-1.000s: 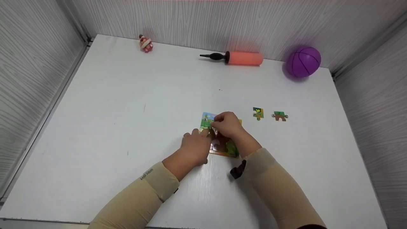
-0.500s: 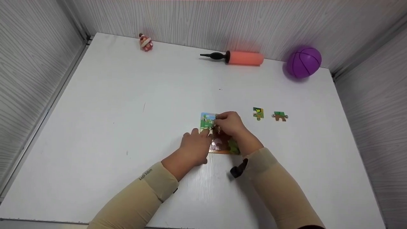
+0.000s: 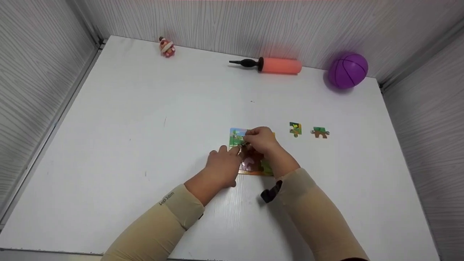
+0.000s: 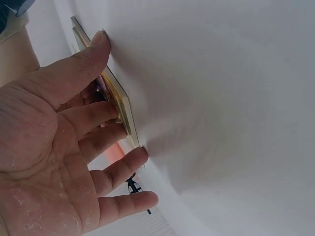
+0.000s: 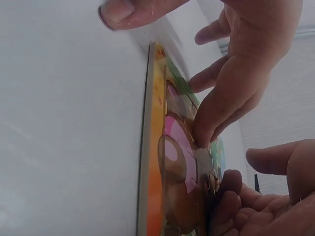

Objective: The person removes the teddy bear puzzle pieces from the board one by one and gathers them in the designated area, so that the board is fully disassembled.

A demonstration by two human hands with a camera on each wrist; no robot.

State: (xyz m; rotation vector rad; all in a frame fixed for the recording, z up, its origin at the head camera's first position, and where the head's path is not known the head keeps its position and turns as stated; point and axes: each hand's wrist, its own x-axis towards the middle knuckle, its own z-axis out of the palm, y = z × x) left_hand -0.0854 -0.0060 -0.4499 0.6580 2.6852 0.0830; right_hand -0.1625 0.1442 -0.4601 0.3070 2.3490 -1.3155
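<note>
A jigsaw puzzle with a brown and pink animal picture and an orange border lies flat at mid-table. My left hand rests at its left side, fingers straight; two fingertips touch the puzzle's picture in the right wrist view. The left thumb and lower fingers reach the table beside the puzzle's edge. My right hand bends over the upper middle of the puzzle. Its curled fingers pinch a small puzzle piece, mostly hidden by the hand.
Two loose puzzle pieces lie right of the puzzle, one green and yellow, the other green and brown. Along the back wall are a small figurine, an orange-red hand pump and a purple ball.
The right hand has shifted slightly right over the puzzle, uncovering more of its upper left part. The puzzle has turned slightly. The left hand has stayed nearly in place.
</note>
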